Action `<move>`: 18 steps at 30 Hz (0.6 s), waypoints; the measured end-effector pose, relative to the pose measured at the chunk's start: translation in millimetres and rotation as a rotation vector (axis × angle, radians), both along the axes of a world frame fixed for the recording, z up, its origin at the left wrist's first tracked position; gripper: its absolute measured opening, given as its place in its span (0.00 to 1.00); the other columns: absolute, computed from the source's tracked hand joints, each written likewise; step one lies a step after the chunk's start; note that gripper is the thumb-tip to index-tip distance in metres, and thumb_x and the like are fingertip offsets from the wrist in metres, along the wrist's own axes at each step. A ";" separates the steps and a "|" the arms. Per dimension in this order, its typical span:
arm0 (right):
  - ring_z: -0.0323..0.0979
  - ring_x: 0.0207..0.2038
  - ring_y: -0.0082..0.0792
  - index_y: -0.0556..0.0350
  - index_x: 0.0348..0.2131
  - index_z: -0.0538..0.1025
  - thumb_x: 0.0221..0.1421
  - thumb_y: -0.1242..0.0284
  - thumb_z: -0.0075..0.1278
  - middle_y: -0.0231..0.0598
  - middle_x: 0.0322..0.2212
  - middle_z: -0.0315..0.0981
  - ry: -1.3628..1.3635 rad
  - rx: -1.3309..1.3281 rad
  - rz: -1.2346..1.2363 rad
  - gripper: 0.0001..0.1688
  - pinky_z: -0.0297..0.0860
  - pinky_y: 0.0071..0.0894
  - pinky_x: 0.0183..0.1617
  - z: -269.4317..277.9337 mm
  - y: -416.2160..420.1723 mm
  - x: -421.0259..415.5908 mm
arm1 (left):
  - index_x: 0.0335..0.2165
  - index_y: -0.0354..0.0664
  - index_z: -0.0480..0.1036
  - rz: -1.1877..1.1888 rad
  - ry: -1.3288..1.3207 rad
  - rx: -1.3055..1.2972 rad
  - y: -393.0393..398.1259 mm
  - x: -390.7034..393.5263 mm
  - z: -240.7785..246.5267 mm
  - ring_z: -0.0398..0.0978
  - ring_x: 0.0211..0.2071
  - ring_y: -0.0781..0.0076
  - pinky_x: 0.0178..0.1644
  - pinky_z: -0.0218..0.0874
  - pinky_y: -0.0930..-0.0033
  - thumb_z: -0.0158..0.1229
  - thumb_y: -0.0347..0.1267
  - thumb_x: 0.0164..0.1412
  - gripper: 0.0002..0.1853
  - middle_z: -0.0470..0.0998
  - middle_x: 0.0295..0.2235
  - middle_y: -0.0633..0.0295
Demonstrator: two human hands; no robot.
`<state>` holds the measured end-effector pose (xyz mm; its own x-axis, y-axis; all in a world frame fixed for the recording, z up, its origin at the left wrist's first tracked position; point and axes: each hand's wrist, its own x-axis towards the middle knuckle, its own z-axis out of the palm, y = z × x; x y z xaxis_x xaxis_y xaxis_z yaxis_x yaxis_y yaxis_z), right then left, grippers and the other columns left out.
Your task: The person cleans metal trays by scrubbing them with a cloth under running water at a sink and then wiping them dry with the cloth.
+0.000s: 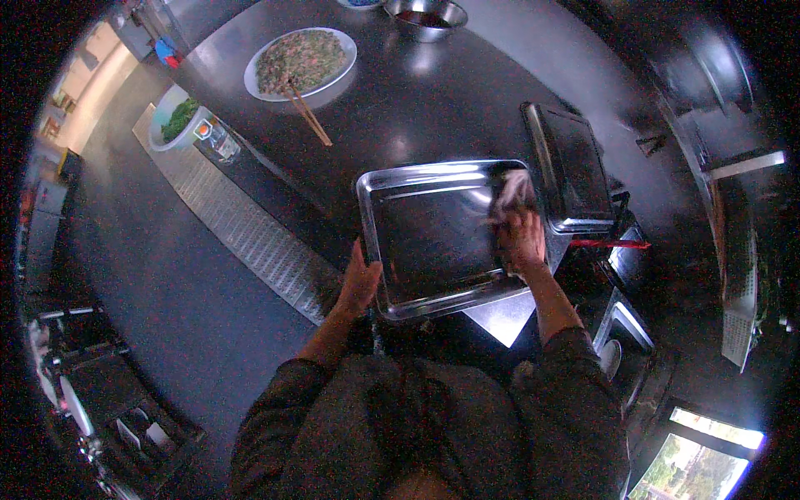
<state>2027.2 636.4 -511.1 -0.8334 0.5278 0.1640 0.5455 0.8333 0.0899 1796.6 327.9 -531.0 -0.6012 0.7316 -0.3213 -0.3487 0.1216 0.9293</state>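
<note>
A rectangular stainless steel tray (437, 237) is tilted in front of me at the counter's near edge. My left hand (364, 278) grips its left rim, thumb on the upper side. Inside the right end of the tray lies my right hand (524, 240), fingers pointing away from me and slightly blurred. Just beyond those fingers is a pale, pinkish blur; whether it is a cloth or a reflection I cannot tell. To the right, a second steel tray (576, 169) rests on the counter, close to the first.
On the dark counter (412, 125), a white oval dish (300, 62) holds chopped food, with wooden chopsticks (307, 115) leaning out. A steel bowl (426, 20) of dark liquid stands farther back. Left are a bowl of greens (177, 119) and a plastic bottle (217, 141). A lit screen (694, 465) is lower right.
</note>
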 end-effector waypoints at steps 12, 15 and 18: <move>0.63 0.53 0.39 0.53 0.53 0.65 0.58 0.70 0.46 0.41 0.50 0.66 0.080 -1.105 0.199 0.23 0.61 0.39 0.58 40.3 -139.5 -110.1 | 0.60 0.35 0.45 0.023 0.398 -0.199 -8.0 -8.2 -49.3 0.69 0.39 0.64 0.43 0.63 0.63 0.49 0.29 0.54 0.38 0.68 0.43 0.53; 0.70 0.45 0.30 0.53 0.51 0.67 0.58 0.70 0.47 0.37 0.43 0.72 0.202 -1.302 -0.007 0.21 0.66 0.31 0.50 36.0 -63.1 -65.6 | 0.60 0.36 0.45 -0.003 0.135 -0.150 -3.0 0.5 0.6 0.68 0.41 0.66 0.44 0.62 0.63 0.49 0.30 0.53 0.37 0.67 0.43 0.55; 0.74 0.39 0.32 0.52 0.48 0.71 0.55 0.67 0.49 0.43 0.37 0.75 0.333 -0.587 -0.413 0.21 0.69 0.32 0.43 56.0 3.3 -57.0 | 0.60 0.36 0.45 0.015 0.085 -0.099 -6.8 1.4 -2.7 0.67 0.40 0.67 0.43 0.62 0.64 0.49 0.30 0.53 0.37 0.67 0.42 0.57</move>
<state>1970.2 639.8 -455.1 -0.5069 0.8614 -0.0309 0.7420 0.4178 -0.5243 1797.9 321.1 -533.7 -0.6402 0.6891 -0.3394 -0.2721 0.2098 0.9391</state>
